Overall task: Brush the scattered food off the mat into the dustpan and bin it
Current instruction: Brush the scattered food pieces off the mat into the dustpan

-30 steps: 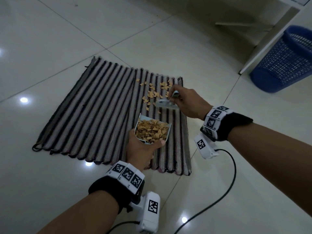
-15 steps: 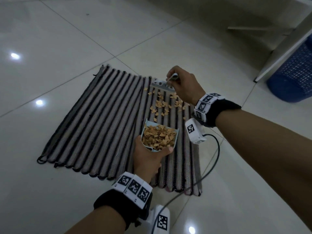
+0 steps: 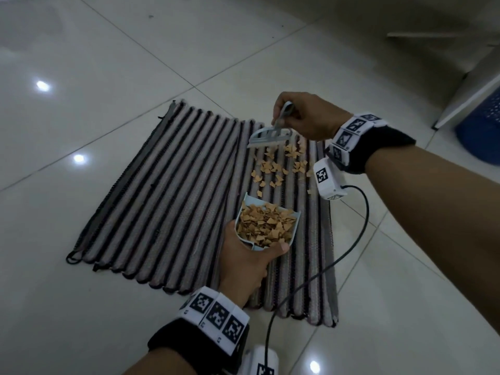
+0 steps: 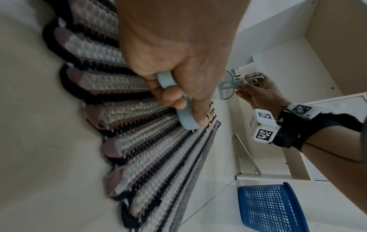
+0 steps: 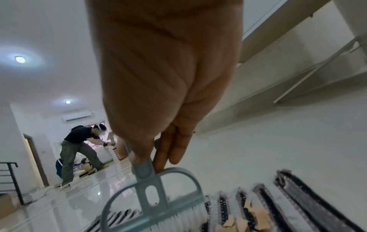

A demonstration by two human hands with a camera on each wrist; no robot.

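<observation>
**Brush set behind the last crumbs, dustpan almost full**

The right hand [image 3: 305,117] has its fingers closed around the thin handle of the little grey brush [image 3: 270,135]. The bristles sit at the far edge of the striped mat [image 3: 167,190], just behind the loose food bits [image 3: 276,166]. The left hand [image 3: 243,261] has its fingers curled around the handle of the pale blue dustpan [image 3: 266,226]. The dustpan's open mouth rests on the mat and faces the loose bits. It already holds a big heap of food.

What could go wrong? The dustpan looks nearly full, so a hard sweep could push new bits over the sides or knock the heap out. The mat is bumpy with ridges, and bits could catch in the dips and get left behind. Some bits lie close to the mat's right edge, so a crooked sweep could flick them onto the floor [image 3: 108,77]. Tipping the dustpan on the way to the bin could also spill it.

There is lots of open mat to the left and bare tiles all around. The blue bin [image 3: 481,133] stands off to the right, well apart from the mat, near a white shelf leg. A black cable [image 3: 319,274] from the right wrist lies across the mat's near right corner and could snag.
</observation>
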